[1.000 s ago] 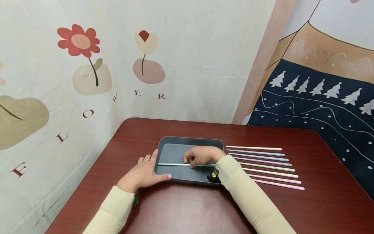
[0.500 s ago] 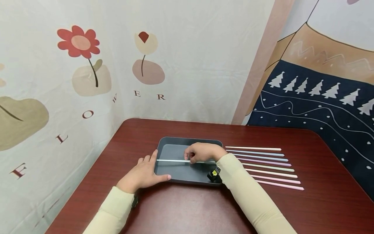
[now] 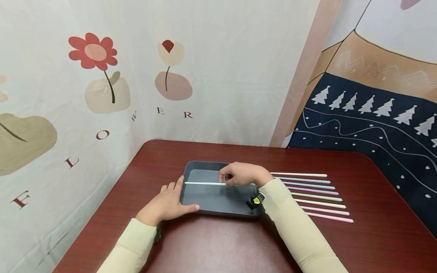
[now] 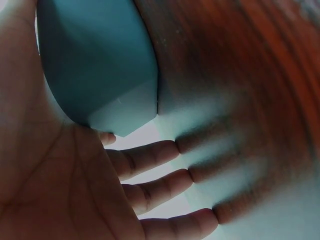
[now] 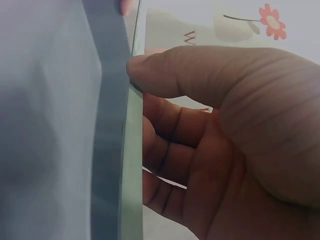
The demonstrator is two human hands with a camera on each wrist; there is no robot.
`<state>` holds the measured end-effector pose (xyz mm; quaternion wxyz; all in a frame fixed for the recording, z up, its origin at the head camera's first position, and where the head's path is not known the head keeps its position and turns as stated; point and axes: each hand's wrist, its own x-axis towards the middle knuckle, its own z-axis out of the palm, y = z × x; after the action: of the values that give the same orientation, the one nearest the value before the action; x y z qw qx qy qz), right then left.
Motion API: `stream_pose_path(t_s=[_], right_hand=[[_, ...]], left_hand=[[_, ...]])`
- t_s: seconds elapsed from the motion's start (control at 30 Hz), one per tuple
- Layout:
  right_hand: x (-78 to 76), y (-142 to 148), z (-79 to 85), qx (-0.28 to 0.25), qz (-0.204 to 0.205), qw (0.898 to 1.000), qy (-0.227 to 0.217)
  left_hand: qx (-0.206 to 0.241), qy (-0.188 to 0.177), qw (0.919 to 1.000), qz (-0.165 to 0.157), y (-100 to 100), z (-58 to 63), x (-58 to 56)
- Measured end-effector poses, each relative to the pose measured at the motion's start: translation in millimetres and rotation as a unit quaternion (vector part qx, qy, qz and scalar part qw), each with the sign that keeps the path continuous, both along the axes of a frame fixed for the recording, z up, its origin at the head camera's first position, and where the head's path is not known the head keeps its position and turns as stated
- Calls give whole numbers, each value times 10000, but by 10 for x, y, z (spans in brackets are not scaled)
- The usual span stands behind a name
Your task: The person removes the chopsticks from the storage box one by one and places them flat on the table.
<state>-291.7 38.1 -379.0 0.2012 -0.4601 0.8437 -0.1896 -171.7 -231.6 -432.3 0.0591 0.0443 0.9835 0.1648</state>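
My right hand [image 3: 246, 174] pinches a thin, pale stick [image 3: 205, 183] between thumb and fingers over the dark grey tray [image 3: 211, 203]. The stick runs left to right across the tray, toward its back half; the hand hides its right part. Up close in the right wrist view, the stick [image 5: 132, 150] looks pale green and flat-sided, with the thumb pressed to its edge. My left hand [image 3: 166, 203] rests at the tray's left end, thumb along the front corner, fingers extended. The left wrist view shows the tray's outer wall [image 4: 105, 55] against the palm and straight fingers [image 4: 150, 155].
Right of the tray, several thin pastel sticks [image 3: 319, 198] lie in a row on the reddish-brown table [image 3: 205, 242], their left ends partly behind the right arm. A printed cloth wall [image 3: 232, 76] stands behind the table.
The right hand has moved the stick from the tray's middle toward its back, and the hand has shifted slightly right. The left hand stays at the tray's left end.
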Motion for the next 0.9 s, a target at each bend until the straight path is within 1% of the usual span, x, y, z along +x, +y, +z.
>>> stream_pose_path(t_s=[0.23,0.5,0.67,0.8,0.9], right_hand=[[61,179,53,-131,-75,9999,14],[167,541,119,-270,-200,9994,109],[201,806,77,-326,-394,9987,88],[221,1031,34,-409,-584,9975,-11],[243,1193,31,-410,-730,9965,-88]], left_hand=[[-4,22,10000,-5,8,-17,-1],[-38,34,10000,-33,11,-27,-10],[-9,-17,10000,-40,12,-12,-4],[1,-32,10000,-48,8,2,6],[-21,-36,10000,-53,0,2,6]])
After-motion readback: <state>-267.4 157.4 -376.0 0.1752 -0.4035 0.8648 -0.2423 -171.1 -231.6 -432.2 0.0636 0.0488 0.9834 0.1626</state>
